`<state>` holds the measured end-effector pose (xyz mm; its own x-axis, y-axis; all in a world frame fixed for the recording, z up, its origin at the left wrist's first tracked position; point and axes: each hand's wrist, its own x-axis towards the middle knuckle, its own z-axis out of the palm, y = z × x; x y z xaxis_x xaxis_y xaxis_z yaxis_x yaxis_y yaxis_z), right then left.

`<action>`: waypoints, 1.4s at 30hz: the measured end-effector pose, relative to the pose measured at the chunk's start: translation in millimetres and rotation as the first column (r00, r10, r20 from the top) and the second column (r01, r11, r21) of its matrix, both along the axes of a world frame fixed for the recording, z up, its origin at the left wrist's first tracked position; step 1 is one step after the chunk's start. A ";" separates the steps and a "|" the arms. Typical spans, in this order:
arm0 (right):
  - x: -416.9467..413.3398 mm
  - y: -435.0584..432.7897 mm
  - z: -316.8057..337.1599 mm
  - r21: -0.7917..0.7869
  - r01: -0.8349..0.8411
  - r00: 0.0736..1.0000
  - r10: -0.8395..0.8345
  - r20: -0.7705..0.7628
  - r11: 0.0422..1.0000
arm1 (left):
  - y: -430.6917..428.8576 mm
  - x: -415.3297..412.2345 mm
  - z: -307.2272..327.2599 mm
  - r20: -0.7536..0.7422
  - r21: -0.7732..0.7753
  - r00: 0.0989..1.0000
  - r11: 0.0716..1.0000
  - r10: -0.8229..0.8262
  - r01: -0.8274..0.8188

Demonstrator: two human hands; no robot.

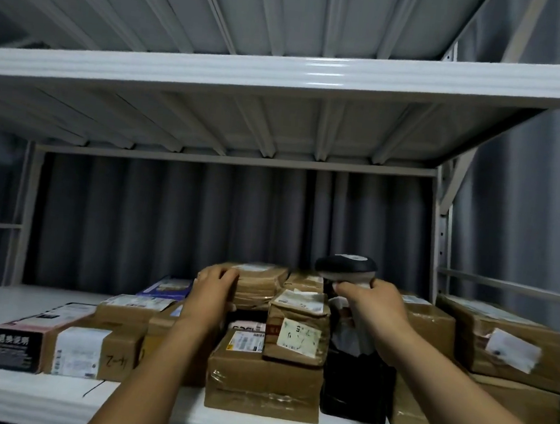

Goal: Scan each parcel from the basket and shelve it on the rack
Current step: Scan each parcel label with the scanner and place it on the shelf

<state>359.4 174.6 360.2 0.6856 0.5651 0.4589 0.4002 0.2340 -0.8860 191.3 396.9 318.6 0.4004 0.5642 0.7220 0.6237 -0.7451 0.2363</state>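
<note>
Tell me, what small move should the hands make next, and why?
Probably the left hand should let go of the taped brown parcel: it already lies atop other boxes on the rack shelf, while the right hand holds the scanner beside it.

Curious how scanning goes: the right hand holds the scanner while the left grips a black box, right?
Not quite: the head view shows the left hand gripping a brown cardboard parcel instead. The right hand does hold the scanner.
</note>
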 end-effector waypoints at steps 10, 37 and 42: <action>-12.9 -15.5 2.9 -0.064 0.082 0.995 -0.079 0.054 0.995 | -18.2 -24.0 10.2 -0.028 -0.124 0.998 0.991 -0.047 0.043; -136.0 -208.7 -204.8 -0.523 -0.118 0.959 0.233 0.160 0.844 | -270.0 -149.6 -175.2 -0.551 -0.195 0.834 0.968 0.027 -0.160; -132.2 -223.8 -276.9 -0.640 -0.145 0.947 0.292 0.130 0.755 | -288.8 -154.9 -261.3 -0.659 -0.246 0.752 0.943 0.007 -0.225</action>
